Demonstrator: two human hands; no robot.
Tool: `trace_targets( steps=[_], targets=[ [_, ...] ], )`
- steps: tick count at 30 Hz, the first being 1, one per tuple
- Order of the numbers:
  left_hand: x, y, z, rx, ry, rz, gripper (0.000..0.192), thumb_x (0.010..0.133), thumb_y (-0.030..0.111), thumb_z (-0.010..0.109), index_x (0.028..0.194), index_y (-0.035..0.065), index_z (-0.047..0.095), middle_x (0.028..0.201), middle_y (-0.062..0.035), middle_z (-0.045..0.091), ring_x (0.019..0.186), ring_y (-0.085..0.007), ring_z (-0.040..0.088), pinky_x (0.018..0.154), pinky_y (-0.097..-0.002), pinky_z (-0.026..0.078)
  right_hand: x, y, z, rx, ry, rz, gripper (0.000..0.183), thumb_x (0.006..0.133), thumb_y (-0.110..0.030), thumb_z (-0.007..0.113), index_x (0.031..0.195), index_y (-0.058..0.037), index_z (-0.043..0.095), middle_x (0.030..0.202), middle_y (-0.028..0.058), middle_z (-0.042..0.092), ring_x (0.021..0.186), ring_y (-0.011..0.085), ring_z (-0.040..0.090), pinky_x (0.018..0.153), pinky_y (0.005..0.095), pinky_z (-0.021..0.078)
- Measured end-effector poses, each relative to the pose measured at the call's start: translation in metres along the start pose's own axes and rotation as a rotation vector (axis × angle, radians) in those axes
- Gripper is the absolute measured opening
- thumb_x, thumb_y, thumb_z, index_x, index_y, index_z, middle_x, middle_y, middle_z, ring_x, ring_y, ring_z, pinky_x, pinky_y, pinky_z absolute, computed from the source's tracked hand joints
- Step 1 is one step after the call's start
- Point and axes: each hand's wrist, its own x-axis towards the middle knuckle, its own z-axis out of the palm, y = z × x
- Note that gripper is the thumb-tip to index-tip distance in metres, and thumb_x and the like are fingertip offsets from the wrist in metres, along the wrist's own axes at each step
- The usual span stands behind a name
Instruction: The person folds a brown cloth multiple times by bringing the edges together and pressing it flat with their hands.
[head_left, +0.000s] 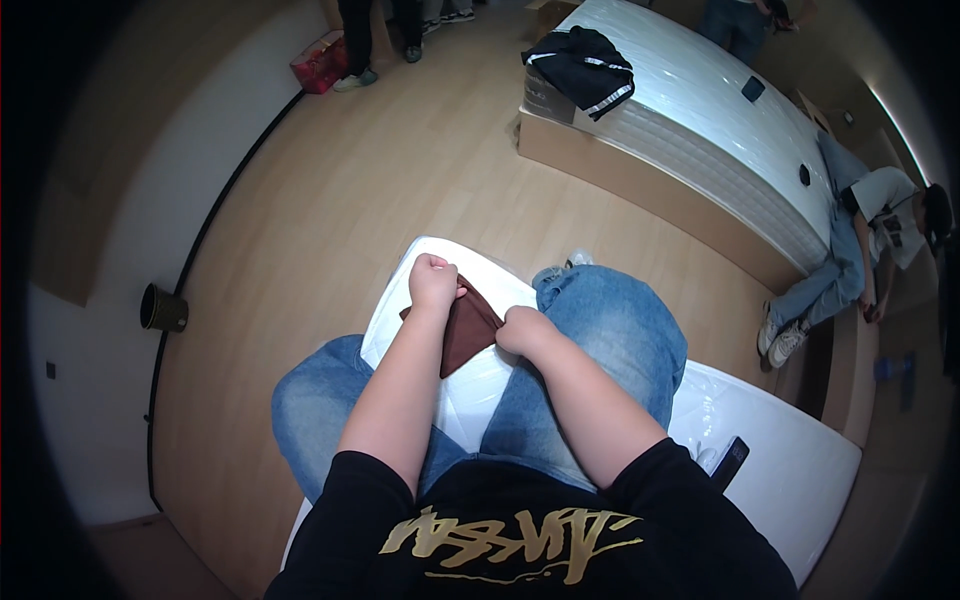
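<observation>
A piece of brown cloth (469, 330) is stretched between my two hands, over a white plastic-wrapped mattress (480, 409) on which I sit. My left hand (433, 283) pinches its upper left part, with the fingers curled inward. Lower and to the right, my right hand (525, 331) grips the cloth's right edge. The cloth hangs down in a point between my forearms, and a small bit of it shows left of my left wrist. My knees in blue jeans (615, 337) spread to either side.
Across the wooden floor (360, 202) stands another wrapped mattress (675, 82) bearing a black jacket (585, 71) and a phone (753, 88). A seated person (862, 232) is at right; others stand at the back. A wastebasket (165, 309) is by the left wall. A power bank (729, 463) lies beside me.
</observation>
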Motion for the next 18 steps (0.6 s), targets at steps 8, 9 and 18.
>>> trace_targets(
  steps=[8,9,18],
  targets=[
    [-0.039,-0.033,-0.015,0.473,0.054,0.696,0.014,0.094,0.013,0.06,0.1,0.001,0.062,0.098,-0.0139,0.063,0.092,-0.0286,0.063,0.085,-0.0455,0.05,0.002,-0.003,-0.003,-0.103,-0.095,0.013,0.035,0.082,-0.015,0.059,0.109,0.0009,0.075,0.115,0.0248,0.071,0.109,0.0371,0.07,0.094,0.0414,0.0551],
    [-0.051,-0.042,-0.017,0.57,0.053,0.824,0.019,0.093,0.015,0.061,0.106,0.0008,0.064,0.109,-0.0178,0.064,0.108,-0.0337,0.062,0.098,-0.0494,0.047,0.002,-0.003,-0.003,-0.102,-0.095,0.013,0.035,0.082,-0.015,0.059,0.109,0.0009,0.075,0.115,0.0248,0.071,0.109,0.0371,0.07,0.094,0.0414,0.0551],
    [-0.085,-0.073,-0.021,1.131,-0.01,0.838,0.073,0.091,0.036,0.063,0.156,0.0126,0.039,0.165,-0.0175,0.027,0.151,-0.0449,0.022,0.119,-0.0681,0.014,-0.015,-0.011,0.003,-0.114,0.065,0.031,0.038,0.083,-0.022,0.063,0.111,0.002,0.071,0.109,0.0235,0.072,0.105,0.036,0.071,0.093,0.0424,0.0557]
  ],
)
